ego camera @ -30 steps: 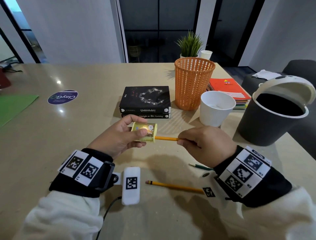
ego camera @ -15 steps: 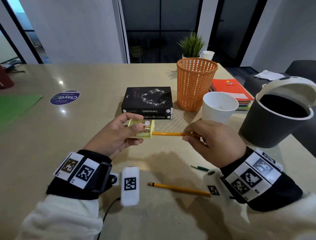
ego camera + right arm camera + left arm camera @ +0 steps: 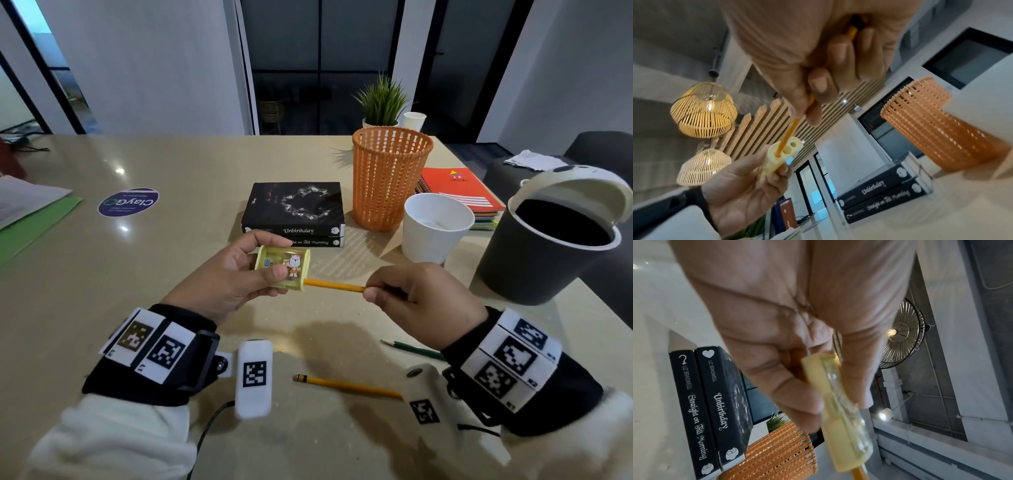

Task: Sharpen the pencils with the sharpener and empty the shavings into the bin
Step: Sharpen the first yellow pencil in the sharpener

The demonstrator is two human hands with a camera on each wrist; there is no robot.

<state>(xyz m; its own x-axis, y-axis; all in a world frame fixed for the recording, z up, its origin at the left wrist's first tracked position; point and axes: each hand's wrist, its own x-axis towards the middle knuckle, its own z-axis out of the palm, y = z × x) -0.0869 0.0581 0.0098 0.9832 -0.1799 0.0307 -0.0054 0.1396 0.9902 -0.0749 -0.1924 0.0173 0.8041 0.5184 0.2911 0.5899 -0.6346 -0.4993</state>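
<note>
1. Your left hand is clamped on the sharpener: thumb across its printed front, fingers curled behind it, held above the desk in front of the books.
2. Your right hand is closed on a yellow pencil, pinching the shaft between thumb and fingertips, with the rest of the shaft running back inside the curled fingers.
3. The pencil lies almost level between your two hands, its tip end pushed into the sharpener's right end.
4. The right wrist view shows that end face with three holes; the pencil sits in the outermost one, nearest your left palm.
5. The sharpener is a small yellow see-through box with a cartoon animal on the front. Whether it holds shavings, you cannot tell.
6. A second yellow pencil lies flat on the desk near you, eraser end pointing left, its other end hidden by your right wrist gear.
7. A green pencil lies just beyond it, partly under your right wrist.
8. The dark bin stands at your right with its white lid tipped open, well apart from both hands.
9. A white cup and an orange basket stand between the bin and the books.
</note>
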